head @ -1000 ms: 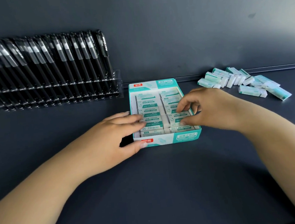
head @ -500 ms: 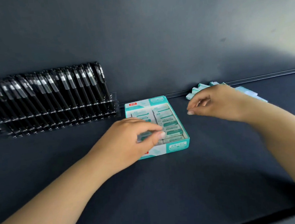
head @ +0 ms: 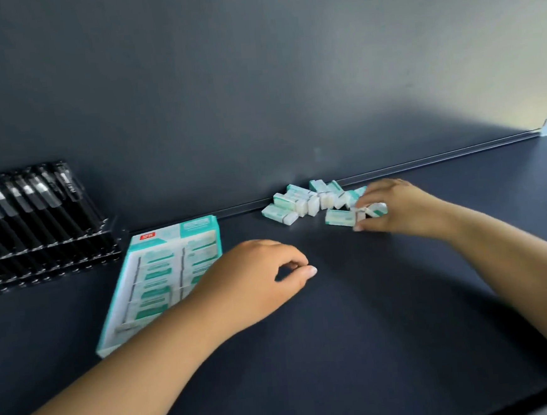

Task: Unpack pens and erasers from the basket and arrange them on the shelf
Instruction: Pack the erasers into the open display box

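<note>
- Dark matte shelf surface [head: 373, 330] against a dark back wall [head: 255, 77]; a thin raised lip runs along the rear edge where the two meet.
- Right hand [head: 396, 210]: near the rear edge, right of centre. Fingers curled, pinching a small white-and-teal eraser [head: 375, 209] between thumb and fingertips. Frame blurred there; whether that eraser rests on the shelf cannot be told.
- Left hand [head: 255, 280]: mid-shelf, palm down, fingers loosely curled, thumb extended toward the right. Nothing seen in its grip; its wrist overlaps the near right corner of the box.
- Heap of loose white-and-teal sleeved erasers [head: 304, 200]: against the rear lip, just left of the right hand, lying at mixed angles, some touching; one more eraser [head: 340, 217] lies flat just beside the right fingertips.
- Open teal-and-white cardboard eraser box [head: 147, 282]: left of centre, tilted, two columns of erasers inside, red label at its far left corner.
- Clear acrylic rack of black pens [head: 31, 226]: at the left rear, pens upright and leaning in a row, just beside the box's far left corner.
</note>
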Demonstrator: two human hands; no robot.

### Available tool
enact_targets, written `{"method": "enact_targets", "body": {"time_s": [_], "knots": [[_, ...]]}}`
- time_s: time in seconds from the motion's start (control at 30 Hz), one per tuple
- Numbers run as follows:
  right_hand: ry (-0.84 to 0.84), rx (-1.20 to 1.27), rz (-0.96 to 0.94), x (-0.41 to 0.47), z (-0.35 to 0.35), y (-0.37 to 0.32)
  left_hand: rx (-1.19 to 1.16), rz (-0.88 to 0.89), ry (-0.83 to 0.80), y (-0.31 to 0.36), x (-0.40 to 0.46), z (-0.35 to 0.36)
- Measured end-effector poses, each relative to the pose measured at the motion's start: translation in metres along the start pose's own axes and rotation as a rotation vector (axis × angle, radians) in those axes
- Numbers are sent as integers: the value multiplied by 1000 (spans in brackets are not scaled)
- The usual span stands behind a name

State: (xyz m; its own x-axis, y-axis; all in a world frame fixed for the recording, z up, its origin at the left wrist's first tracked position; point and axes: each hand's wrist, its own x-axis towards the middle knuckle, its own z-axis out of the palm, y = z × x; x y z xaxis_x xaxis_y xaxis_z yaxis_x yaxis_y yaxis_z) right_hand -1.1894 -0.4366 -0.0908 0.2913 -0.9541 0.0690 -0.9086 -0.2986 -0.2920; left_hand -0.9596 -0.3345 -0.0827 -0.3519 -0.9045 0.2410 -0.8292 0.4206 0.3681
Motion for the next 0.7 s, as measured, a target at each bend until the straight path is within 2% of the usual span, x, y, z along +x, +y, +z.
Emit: {"method": "enact_targets", "body": {"time_s": [0.13, 0.33, 0.43, 0.57, 0.7], "knots": [[40, -45, -95, 11, 11, 4, 41, -60, 43, 12, 11, 22], [2, 136, -217, 5, 14, 5, -108, -271, 162, 13, 22, 40], [-99, 228, -360, -4, 6, -1, -304, -387, 201, 14, 29, 40], [-207, 503, -447, -24, -10, -17, -521, -441, 65, 19, 33, 41], [-240, 924, -466, -33, -17, -22, -1095, -509, 52, 26, 29, 32]]}}
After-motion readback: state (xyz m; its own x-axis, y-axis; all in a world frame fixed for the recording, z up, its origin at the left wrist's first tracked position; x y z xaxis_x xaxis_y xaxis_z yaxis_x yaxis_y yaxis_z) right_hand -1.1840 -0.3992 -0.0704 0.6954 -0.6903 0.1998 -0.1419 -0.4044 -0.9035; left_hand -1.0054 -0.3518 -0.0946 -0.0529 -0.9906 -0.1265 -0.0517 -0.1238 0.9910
